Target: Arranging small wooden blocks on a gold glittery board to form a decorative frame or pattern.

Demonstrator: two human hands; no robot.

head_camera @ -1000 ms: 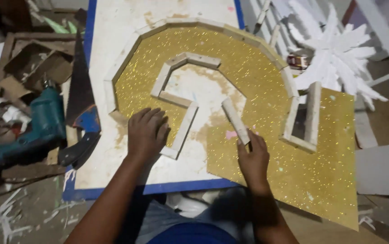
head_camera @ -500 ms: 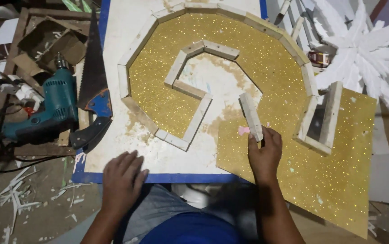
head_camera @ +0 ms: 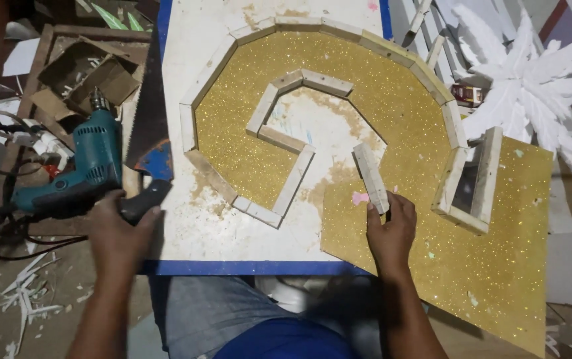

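Observation:
My right hand [head_camera: 392,233] pinches the near end of a short pale wooden strip [head_camera: 371,177] and holds it upright on edge on the gold glitter sheet [head_camera: 485,266]. The sheet carries a large curved letter shape outlined with similar wooden strips [head_camera: 286,143], lying on a white board [head_camera: 213,226] with a blue edge. My left hand [head_camera: 121,229] is off the board's left side, with its fingers curled over the black handle [head_camera: 146,198] of a handsaw [head_camera: 147,126]. A teal power drill [head_camera: 90,166] lies just beyond that hand.
A wooden frame with cardboard scraps [head_camera: 73,70] sits at the far left. White foam offcuts [head_camera: 532,86] lie at the far right beside a small box [head_camera: 466,94]. Cables and foam shavings [head_camera: 26,299] litter the floor at lower left. My knees are under the board's near edge.
My left hand left the inner strips on the board, dropped to the near edge, then went left to the saw handle. My right hand stayed on the strip.

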